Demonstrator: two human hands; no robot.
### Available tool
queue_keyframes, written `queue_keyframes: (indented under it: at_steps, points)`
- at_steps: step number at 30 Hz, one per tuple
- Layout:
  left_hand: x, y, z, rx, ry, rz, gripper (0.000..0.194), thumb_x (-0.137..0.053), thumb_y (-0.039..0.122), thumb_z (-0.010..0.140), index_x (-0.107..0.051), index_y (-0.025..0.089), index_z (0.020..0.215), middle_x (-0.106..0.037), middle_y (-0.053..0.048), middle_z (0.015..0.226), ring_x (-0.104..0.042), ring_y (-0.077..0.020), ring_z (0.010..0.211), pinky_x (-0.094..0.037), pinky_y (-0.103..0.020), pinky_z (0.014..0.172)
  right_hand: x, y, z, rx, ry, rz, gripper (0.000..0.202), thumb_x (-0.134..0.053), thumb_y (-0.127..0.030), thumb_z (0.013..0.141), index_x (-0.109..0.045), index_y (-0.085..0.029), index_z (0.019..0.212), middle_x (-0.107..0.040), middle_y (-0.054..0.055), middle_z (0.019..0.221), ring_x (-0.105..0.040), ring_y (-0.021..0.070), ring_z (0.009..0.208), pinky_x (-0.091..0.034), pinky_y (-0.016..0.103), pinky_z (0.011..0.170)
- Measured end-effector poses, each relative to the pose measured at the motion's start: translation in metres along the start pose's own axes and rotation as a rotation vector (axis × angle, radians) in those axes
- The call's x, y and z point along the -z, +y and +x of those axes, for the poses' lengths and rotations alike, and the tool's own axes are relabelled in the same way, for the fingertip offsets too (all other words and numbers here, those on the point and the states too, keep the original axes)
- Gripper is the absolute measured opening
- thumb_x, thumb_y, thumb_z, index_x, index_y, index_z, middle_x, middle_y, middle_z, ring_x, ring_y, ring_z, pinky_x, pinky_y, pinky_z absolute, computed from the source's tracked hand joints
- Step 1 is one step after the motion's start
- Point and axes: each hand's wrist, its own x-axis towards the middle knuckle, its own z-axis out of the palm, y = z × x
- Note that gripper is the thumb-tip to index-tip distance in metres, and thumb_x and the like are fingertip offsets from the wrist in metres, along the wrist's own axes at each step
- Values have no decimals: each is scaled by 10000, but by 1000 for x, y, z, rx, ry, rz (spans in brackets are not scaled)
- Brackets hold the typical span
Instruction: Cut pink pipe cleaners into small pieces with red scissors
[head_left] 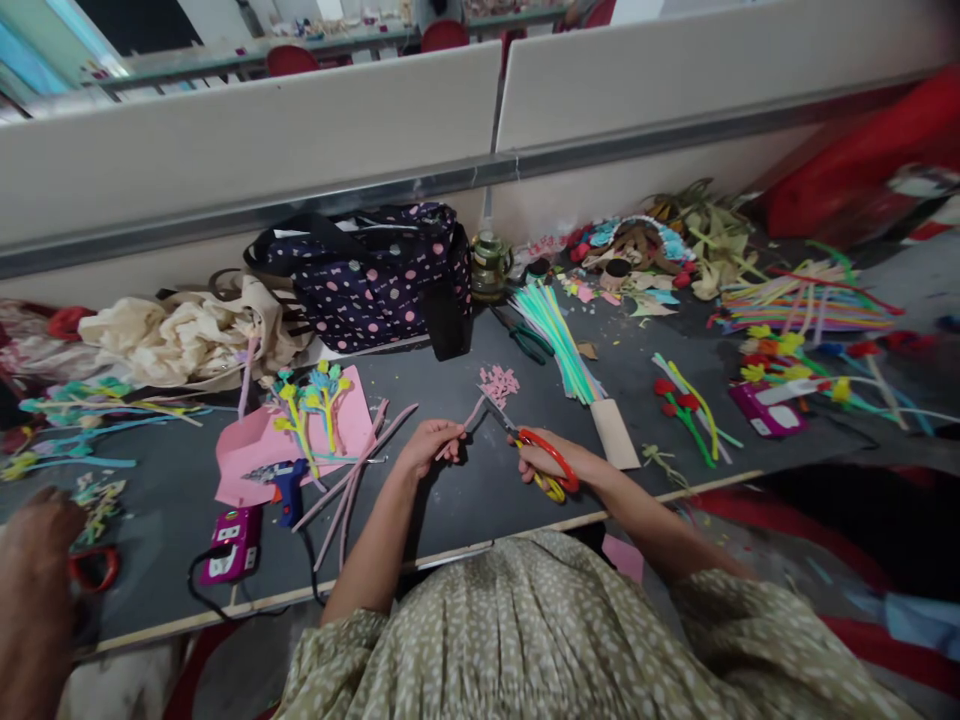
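Observation:
My left hand [433, 447] is closed on a pink pipe cleaner [474, 414], whose tip points up and to the right. In my right hand [544, 460] are scissors [556, 455] with red and yellow handles. Their blades meet the pipe cleaner near its tip; whether they are fully closed I cannot tell. Just beyond the blades lies a small pile of short pink cut pieces [500, 382]. Several long pink pipe cleaners [351, 490] lie on the dark table [457, 515] to the left of my left hand.
A blue glue gun [291, 490] and a pink sheet [232, 455] with pipe-cleaner flowers lie left, near a purple power box [234, 545]. Behind are a dotted bag [375, 275], a phone [446, 318], pliers [529, 340] and green pipe cleaners [559, 345]. Another person's hand [37, 540] is far left.

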Motion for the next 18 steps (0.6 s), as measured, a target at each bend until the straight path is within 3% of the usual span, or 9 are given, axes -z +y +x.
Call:
queue_keyframes:
  at_steps: [11, 18]
  points:
    - [2, -1, 2, 6, -10, 14, 356, -748, 435, 665, -651, 95, 711, -572, -4, 434, -483, -78, 348, -383, -189, 418, -1, 6, 0, 17, 20, -44, 310, -491, -197, 831, -503, -168, 1140, -632, -6, 650, -574, 86, 445, -404, 134, 385]
    - [3, 0, 1, 10, -9, 19, 323, -745, 407, 671, -656, 98, 700, -536, 21, 401, -398, -50, 316, -421, -203, 433, -2, 7, 1, 0, 41, -29, 304, -492, -190, 830, -490, -182, 1134, -629, 3, 669, -612, 102, 523, -416, 119, 403]
